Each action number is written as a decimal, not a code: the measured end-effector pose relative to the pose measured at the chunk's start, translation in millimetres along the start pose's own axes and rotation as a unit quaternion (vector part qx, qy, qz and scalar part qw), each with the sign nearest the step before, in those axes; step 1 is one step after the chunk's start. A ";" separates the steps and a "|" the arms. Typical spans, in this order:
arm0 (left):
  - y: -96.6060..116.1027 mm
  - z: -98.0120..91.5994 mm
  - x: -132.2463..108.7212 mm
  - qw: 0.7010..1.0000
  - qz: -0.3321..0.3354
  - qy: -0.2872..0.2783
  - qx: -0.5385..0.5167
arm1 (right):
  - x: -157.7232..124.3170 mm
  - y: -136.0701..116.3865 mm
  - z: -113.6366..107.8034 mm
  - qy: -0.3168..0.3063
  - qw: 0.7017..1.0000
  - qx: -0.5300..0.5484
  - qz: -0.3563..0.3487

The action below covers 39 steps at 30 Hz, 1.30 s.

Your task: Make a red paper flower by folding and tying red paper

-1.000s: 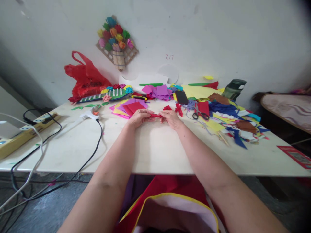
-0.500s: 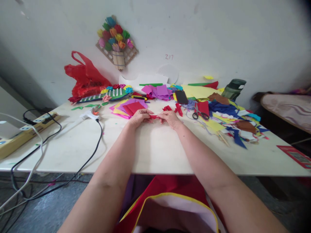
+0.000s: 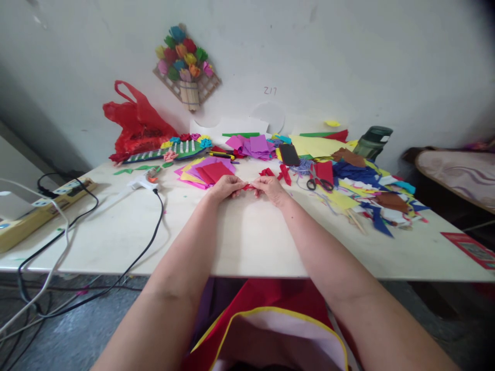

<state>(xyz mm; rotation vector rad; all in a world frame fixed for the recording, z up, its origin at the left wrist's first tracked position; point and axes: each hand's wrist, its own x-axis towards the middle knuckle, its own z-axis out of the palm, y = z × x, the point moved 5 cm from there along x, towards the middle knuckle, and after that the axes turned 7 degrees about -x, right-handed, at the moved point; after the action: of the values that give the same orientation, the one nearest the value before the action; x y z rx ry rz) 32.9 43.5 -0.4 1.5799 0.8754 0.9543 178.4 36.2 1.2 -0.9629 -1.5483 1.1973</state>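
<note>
My left hand [image 3: 227, 186] and my right hand [image 3: 270, 188] meet over the middle of the table [image 3: 247, 242], fingers pinched together. Between them they hold a small red paper piece [image 3: 249, 186], folded narrow, only a sliver showing. Just behind my left hand lies a stack of red, purple and yellow paper squares [image 3: 207, 171]. A few red paper scraps [image 3: 278, 173] lie right behind my right hand. Black-handled scissors [image 3: 317, 182] rest a little to the right.
A heap of coloured paper offcuts [image 3: 371, 193] covers the right of the table. A white glue gun [image 3: 141, 183] with black cord, a power strip [image 3: 58, 193], a red plastic bag [image 3: 135, 123] and a dark phone [image 3: 288, 154] sit at the back and left.
My hands have drawn closer together, so less of the red piece shows between them than before. Nothing else on the table has moved.
</note>
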 end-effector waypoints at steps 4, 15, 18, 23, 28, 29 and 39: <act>-0.2 -2.2 0.5 1.000 0.003 0.014 0.010 | -1.2 0.7 -1.0 0.014 1.000 0.018 0.015; 3.6 -4.9 -2.0 0.998 -0.011 0.049 0.040 | 1.9 2.0 -2.3 0.055 0.998 -0.009 0.034; 3.5 -5.4 -2.0 0.997 -0.016 0.050 0.049 | 2.1 1.6 -2.4 0.061 0.997 -0.003 0.050; 3.6 -6.4 -2.8 0.997 -0.020 0.064 0.042 | -0.2 1.9 -1.4 0.044 0.996 0.000 0.074; 3.6 -8.1 -2.9 0.997 -0.021 0.064 0.026 | -1.5 5.1 -3.0 0.004 0.996 0.034 0.080; 3.6 -8.4 -3.0 0.997 -0.022 0.063 0.023 | -1.3 6.1 -4.0 0.001 0.996 0.044 0.081; 4.0 -11.2 -4.2 0.998 -0.014 0.056 0.012 | -4.2 9.0 -5.6 -0.002 0.992 0.012 0.124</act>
<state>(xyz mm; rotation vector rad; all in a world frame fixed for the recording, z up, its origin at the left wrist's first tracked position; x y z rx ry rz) 21.2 43.4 4.4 1.5426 0.9870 1.0243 185.3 35.6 -7.8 -1.1636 -1.4448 1.3869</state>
